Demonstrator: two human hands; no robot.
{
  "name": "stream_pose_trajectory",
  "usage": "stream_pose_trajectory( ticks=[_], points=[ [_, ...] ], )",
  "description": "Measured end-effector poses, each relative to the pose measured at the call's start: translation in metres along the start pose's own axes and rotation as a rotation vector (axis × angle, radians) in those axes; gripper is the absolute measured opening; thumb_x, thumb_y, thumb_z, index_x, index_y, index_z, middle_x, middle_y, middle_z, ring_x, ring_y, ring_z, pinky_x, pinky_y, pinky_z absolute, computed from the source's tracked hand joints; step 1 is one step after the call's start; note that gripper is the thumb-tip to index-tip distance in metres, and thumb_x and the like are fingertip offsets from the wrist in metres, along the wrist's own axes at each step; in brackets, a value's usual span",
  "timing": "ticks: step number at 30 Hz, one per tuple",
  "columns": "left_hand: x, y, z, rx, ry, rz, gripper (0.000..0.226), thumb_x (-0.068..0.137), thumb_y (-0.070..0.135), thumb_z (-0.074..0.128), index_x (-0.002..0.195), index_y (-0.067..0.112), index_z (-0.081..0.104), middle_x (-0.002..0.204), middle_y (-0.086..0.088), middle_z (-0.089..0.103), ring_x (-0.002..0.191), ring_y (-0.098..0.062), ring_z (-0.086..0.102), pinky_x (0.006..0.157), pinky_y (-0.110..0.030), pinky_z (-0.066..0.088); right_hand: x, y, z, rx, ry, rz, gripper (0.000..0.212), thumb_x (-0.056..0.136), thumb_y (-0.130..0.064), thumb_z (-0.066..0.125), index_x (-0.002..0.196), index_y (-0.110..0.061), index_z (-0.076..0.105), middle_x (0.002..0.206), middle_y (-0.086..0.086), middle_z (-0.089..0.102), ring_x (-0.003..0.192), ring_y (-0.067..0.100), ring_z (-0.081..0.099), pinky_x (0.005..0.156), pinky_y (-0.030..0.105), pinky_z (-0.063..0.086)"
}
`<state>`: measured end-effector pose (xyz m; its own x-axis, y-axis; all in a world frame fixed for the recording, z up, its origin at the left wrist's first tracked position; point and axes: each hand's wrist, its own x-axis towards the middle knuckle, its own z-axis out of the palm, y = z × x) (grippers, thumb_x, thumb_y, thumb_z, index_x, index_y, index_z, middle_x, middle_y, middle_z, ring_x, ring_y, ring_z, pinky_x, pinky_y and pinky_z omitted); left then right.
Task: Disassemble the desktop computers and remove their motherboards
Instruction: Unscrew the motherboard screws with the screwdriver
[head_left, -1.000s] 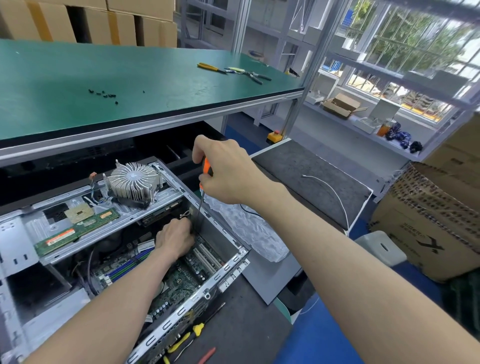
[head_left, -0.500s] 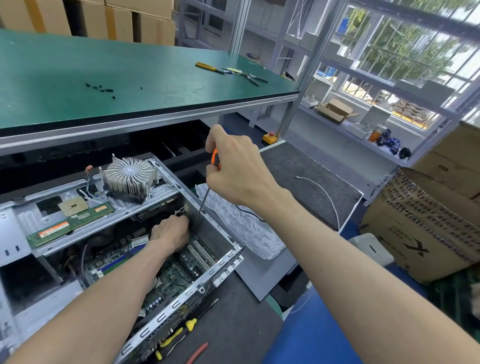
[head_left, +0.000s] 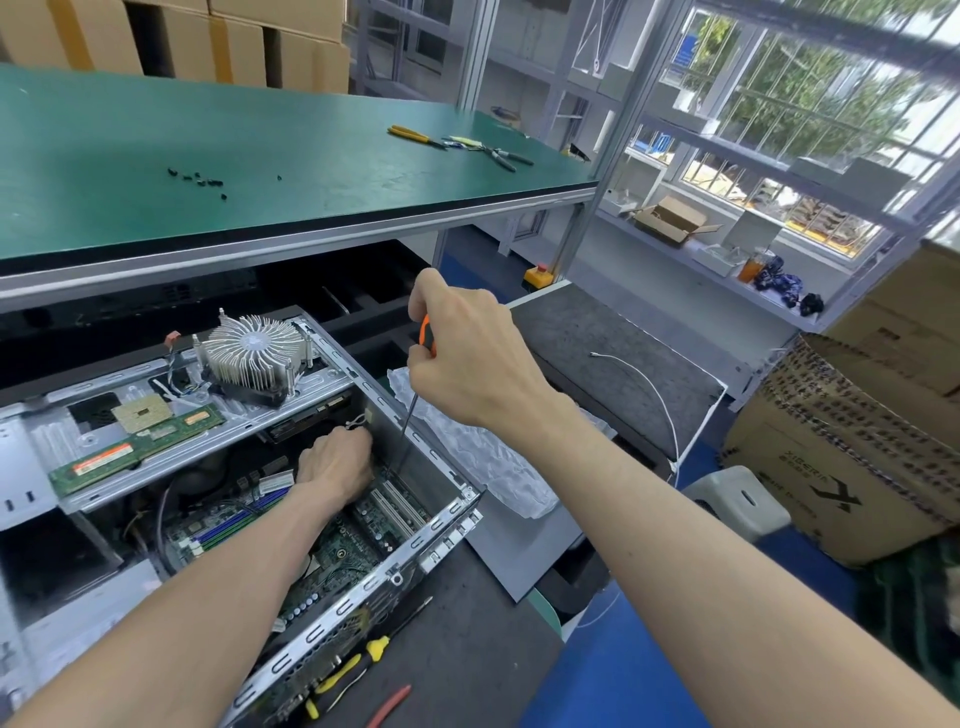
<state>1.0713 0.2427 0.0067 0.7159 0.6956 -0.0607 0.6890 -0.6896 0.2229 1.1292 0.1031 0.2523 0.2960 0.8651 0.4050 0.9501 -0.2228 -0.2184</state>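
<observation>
An open desktop case (head_left: 441, 525) lies on the lower work surface with its green motherboard (head_left: 343, 551) still inside. My right hand (head_left: 467, 358) grips the orange handle of a long screwdriver (head_left: 402, 421) whose shaft points down into the case's far right corner. My left hand (head_left: 337, 462) reaches inside, its fingers curled down by the shaft's tip; what they touch is hidden. A finned heatsink (head_left: 254, 353), a CPU chip (head_left: 141, 412) and a RAM stick (head_left: 135, 447) lie on the case's metal bracket.
The green bench top (head_left: 260, 156) overhangs the case, with several black screws (head_left: 197, 179) and pliers (head_left: 467, 145) on it. Yellow-handled tools (head_left: 363, 660) lie in front of the case. White packing foam (head_left: 467, 447), a grey panel and cardboard boxes (head_left: 857, 447) stand to the right.
The view has shifted slightly; my right hand has turned on the screwdriver handle while the shaft stays in the same corner. My left hand remains inside the case.
</observation>
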Motion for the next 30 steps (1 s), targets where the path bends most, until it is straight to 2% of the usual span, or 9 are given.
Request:
stream_pose_trajectory(
  ticks=[4, 7, 10, 16, 18, 20, 23, 27, 30],
  points=[
    [-0.001, 0.002, -0.003, 0.061, 0.062, 0.026, 0.007, 0.091, 0.012, 0.052, 0.087, 0.013, 0.058, 0.094, -0.012, 0.065, 0.088, -0.036, 0.063, 0.064, -0.038, 0.039, -0.004, 0.004, 0.003, -0.004, -0.007, 0.008, 0.024, 0.077, -0.005, 0.059, 0.098, -0.010, 0.048, 0.075, 0.005, 0.057, 0.069, 0.029, 0.053, 0.071, 0.046, 0.049],
    [-0.003, 0.002, -0.002, 0.055, 0.031, 0.040, 0.010, 0.088, 0.006, 0.050, 0.083, 0.014, 0.053, 0.091, -0.011, 0.065, 0.083, -0.035, 0.062, 0.064, -0.038, 0.040, -0.004, 0.008, 0.005, 0.007, -0.014, 0.021, 0.023, 0.079, -0.006, 0.060, 0.097, -0.012, 0.047, 0.075, 0.004, 0.058, 0.069, 0.028, 0.053, 0.071, 0.047, 0.048],
    [-0.002, 0.000, -0.002, -0.035, -0.001, 0.028, 0.006, 0.089, 0.015, 0.051, 0.086, 0.012, 0.055, 0.091, -0.011, 0.065, 0.082, -0.036, 0.063, 0.064, -0.038, 0.044, -0.002, 0.008, 0.006, 0.017, -0.030, 0.024, 0.024, 0.079, -0.006, 0.060, 0.097, -0.013, 0.046, 0.077, 0.003, 0.057, 0.071, 0.027, 0.054, 0.069, 0.043, 0.046],
    [0.004, 0.001, -0.042, -0.668, -0.235, -0.114, 0.019, 0.085, 0.017, 0.049, 0.094, 0.009, 0.064, 0.084, -0.016, 0.066, 0.072, -0.035, 0.062, 0.058, -0.035, 0.045, 0.004, 0.009, 0.006, 0.036, -0.075, 0.027, 0.023, 0.079, -0.006, 0.059, 0.095, -0.014, 0.044, 0.080, 0.002, 0.054, 0.075, 0.026, 0.052, 0.065, 0.034, 0.031],
    [-0.005, -0.003, -0.051, -1.034, -0.377, -0.211, 0.013, 0.087, 0.017, 0.044, 0.082, 0.012, 0.056, 0.056, -0.006, 0.044, 0.042, -0.024, 0.040, 0.043, -0.027, 0.034, 0.005, 0.009, 0.006, 0.037, -0.078, 0.030, 0.022, 0.079, -0.006, 0.059, 0.094, -0.014, 0.044, 0.080, 0.002, 0.054, 0.076, 0.026, 0.052, 0.065, 0.033, 0.031],
    [-0.015, -0.009, -0.061, -1.456, -0.515, -0.269, 0.013, 0.079, 0.016, 0.039, 0.067, 0.020, 0.036, 0.052, 0.004, 0.020, 0.040, -0.011, 0.013, 0.039, -0.015, 0.020, 0.006, 0.008, 0.006, 0.040, -0.079, 0.034, 0.022, 0.079, -0.005, 0.059, 0.094, -0.014, 0.046, 0.079, 0.002, 0.054, 0.076, 0.026, 0.052, 0.065, 0.034, 0.033],
    [-0.030, -0.015, -0.075, -1.765, -0.602, -0.175, 0.014, 0.072, 0.015, 0.035, 0.064, 0.022, 0.026, 0.054, 0.006, 0.015, 0.040, -0.007, 0.009, 0.036, -0.013, 0.016, 0.008, 0.006, 0.006, 0.048, -0.083, 0.035, 0.022, 0.078, -0.005, 0.059, 0.094, -0.013, 0.047, 0.079, 0.002, 0.054, 0.075, 0.026, 0.052, 0.065, 0.035, 0.034],
    [-0.050, -0.014, -0.085, -1.697, -0.427, -0.161, 0.022, 0.075, 0.018, 0.045, 0.056, 0.017, 0.034, 0.052, 0.003, 0.017, 0.043, -0.011, 0.010, 0.039, -0.016, 0.016, 0.009, 0.005, 0.007, 0.063, -0.082, 0.043, 0.024, 0.079, -0.004, 0.059, 0.097, -0.013, 0.046, 0.078, 0.002, 0.054, 0.073, 0.026, 0.052, 0.064, 0.034, 0.032],
    [-0.059, -0.010, -0.080, -1.230, -0.068, -0.050, 0.022, 0.083, 0.022, 0.066, 0.063, 0.014, 0.060, 0.048, 0.005, 0.042, 0.041, -0.014, 0.028, 0.040, -0.020, 0.028, 0.008, 0.006, 0.010, 0.086, -0.048, 0.048, 0.031, 0.078, -0.004, 0.060, 0.102, -0.014, 0.042, 0.070, 0.000, 0.055, 0.067, 0.023, 0.051, 0.060, 0.034, 0.031]
  ],
)
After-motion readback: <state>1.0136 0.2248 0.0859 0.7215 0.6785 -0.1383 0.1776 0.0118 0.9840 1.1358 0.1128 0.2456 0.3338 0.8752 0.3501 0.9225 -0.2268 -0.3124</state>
